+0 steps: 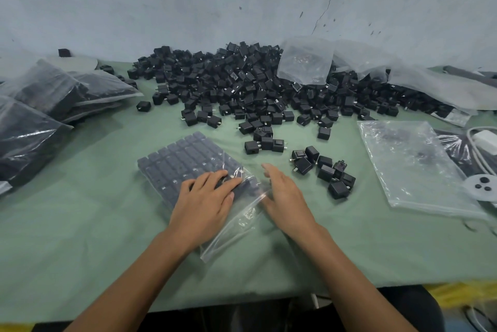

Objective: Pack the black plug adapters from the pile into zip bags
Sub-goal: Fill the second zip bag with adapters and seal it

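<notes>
At my 9 o'clock, well apart from my arms, sit the packed bags (48, 100). The zip bag (174, 159) I am working on lies on the green tabletop (94, 224). Its long axis runs from 11 o'clock down to 5 o'clock, with rows of black plug adapters (188, 151) filling the far end and the slack, clear mouth at the near end. My left grip (207, 194) lies flat on that bag with the fingers straight, pressing the nearest row and clasping nothing. The bag's mouth edge crosses from 7 o'clock to 1 o'clock, just right of that wrist. My right grip (282, 197) is spread and empty at the far corner of the mouth, though I cannot tell whether it touches the plastic. I judge this corner is what the next move turns on, and the right grip is nearer to it. The loose cluster (322, 173) lies near, at 2 o'clock from my right grip, and the main pile (255, 84) lies at 12 o'clock. The empty bags (411, 167) lie at 3 o'clock.
</notes>
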A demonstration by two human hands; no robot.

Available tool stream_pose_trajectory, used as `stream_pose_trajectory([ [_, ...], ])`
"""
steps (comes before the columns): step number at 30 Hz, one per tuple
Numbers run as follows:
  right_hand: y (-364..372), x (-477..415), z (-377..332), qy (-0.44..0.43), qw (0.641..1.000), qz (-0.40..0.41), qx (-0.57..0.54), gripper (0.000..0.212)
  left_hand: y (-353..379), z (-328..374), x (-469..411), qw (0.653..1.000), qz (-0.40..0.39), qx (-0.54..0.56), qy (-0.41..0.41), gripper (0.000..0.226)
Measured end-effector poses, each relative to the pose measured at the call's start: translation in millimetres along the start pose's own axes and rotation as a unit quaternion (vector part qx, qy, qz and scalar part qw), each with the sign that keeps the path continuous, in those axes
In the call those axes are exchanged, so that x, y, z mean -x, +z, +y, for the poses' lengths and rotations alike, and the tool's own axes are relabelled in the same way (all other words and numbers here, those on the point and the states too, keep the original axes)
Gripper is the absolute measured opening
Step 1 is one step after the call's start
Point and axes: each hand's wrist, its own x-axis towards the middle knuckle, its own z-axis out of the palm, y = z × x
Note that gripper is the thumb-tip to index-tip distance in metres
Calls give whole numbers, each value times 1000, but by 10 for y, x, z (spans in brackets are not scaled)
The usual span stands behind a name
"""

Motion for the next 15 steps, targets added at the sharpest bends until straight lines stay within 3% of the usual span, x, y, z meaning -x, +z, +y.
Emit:
stream_pose_trajectory([
  [4,-42,-116,-8,-26,998,-47,-13,49,-3,2,-1,1000,-3,5,1,46],
  [9,-16,-94,26,-13,999,-44,27,12,-13,10,-5,1000,-2,3,-1,45],
  [15,-58,-101,48,-31,996,-77,40,7,-28,16,7,1000,-3,17,-1,44],
])
